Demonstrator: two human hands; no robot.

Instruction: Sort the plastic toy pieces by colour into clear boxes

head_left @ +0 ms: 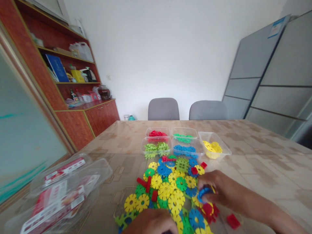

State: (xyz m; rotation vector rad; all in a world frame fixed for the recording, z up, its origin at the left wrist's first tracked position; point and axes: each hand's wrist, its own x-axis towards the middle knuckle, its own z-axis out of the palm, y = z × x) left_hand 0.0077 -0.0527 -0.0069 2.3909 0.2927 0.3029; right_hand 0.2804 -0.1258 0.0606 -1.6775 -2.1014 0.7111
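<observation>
My right hand (215, 183) is closed on a blue notched plastic disc (204, 194), at the right side of a loose pile of building pieces; a bit of yellow shows beside it. At the bottom edge, my left hand (153, 222) is curled over the near part of the pile; a dark bit shows at its fingers, too hidden to name. The pile mixes yellow discs (165, 190), blue discs (196, 218), green discs (181, 184), light green lattice squares (182, 164) and red connectors (148, 184). Near my right wrist lies a red block (233, 221).
Beyond the pile stand clear tubs of sorted pieces: red (158, 129), green (184, 129), light green (143, 148), blue (201, 150) and yellow (227, 151). Stacked clear lids (104, 167) with printed labels lie at left. Two grey chairs (163, 109) stand behind the table (263, 156).
</observation>
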